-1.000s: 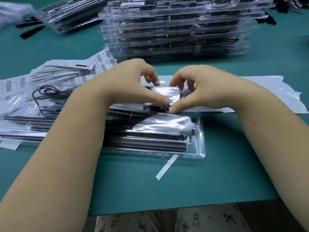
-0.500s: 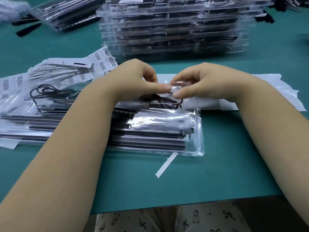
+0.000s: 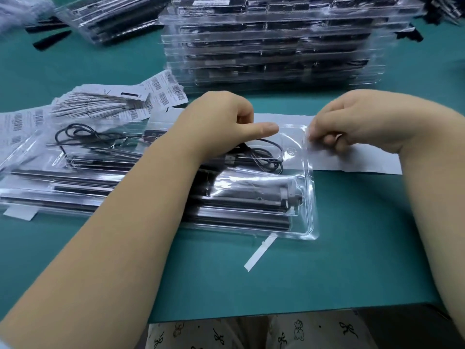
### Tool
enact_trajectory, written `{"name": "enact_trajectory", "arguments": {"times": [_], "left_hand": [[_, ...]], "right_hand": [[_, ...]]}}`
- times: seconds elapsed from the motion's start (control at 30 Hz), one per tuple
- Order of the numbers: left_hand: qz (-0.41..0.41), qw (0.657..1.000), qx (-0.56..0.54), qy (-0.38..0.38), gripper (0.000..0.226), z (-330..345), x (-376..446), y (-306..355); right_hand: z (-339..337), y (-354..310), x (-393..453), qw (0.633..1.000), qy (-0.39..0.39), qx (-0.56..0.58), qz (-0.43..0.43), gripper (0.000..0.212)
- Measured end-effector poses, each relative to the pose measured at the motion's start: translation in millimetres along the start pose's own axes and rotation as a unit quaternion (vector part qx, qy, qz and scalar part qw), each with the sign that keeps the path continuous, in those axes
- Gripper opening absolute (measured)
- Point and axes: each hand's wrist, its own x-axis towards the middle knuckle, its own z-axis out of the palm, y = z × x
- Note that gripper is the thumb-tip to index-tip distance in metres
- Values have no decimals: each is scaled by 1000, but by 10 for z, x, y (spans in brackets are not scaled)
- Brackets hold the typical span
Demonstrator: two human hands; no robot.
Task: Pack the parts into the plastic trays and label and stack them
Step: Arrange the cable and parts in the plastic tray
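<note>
A clear plastic tray (image 3: 310, 210) lies in front of me with black rods and a coiled black cable (image 3: 266, 157) inside. My left hand (image 3: 221, 122) rests on the tray's back edge, thumb stretched flat toward the right and the other fingers curled, with nothing seen in it. At the tray's back right corner, my right hand (image 3: 352, 122) pinches a small piece of clear tape (image 3: 309, 137) with curled fingers. More filled trays (image 3: 50, 177) overlap under my left forearm.
A tall stack of packed trays (image 3: 271, 46) stands at the back, with a smaller pile (image 3: 108, 18) at the back left. Barcode labels (image 3: 163, 91) lie fanned out on the left. A white backing sheet (image 3: 357, 162) lies behind the tray, and a white strip (image 3: 259, 253) pokes out from under its front.
My hands were together above the cable, pinching a small clear piece. They have drawn apart: the right went to the tray's back right corner, and the left thumb now lies flat.
</note>
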Motion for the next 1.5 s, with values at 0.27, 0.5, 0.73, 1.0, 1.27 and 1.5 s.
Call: {"name": "enact_trajectory", "arguments": {"times": [0.27,0.5,0.73,1.0,1.27,1.5], "left_hand": [[36,999,-3,-13,26,17,-9,-1],[127,992,3,16,21,46,-28,61],[139,990,-17,19,30,81,-47,152],[74,983,-169,-22,14,41,-24,134],[77,974,-212,-37,21,17,-25,136],[86,969,-229,-32,18,13,-21,113]], "right_hand": [[30,-81,-102,995,-84,-42,25,28],[91,-148,-111,997,-73,12,-12,25],[21,-34,-31,999,8,40,2,15],[19,39,15,996,-9,64,-55,20],[138,10,57,988,-47,-89,-119,52],[292,36,177,979,-8,-45,-201,64]]}}
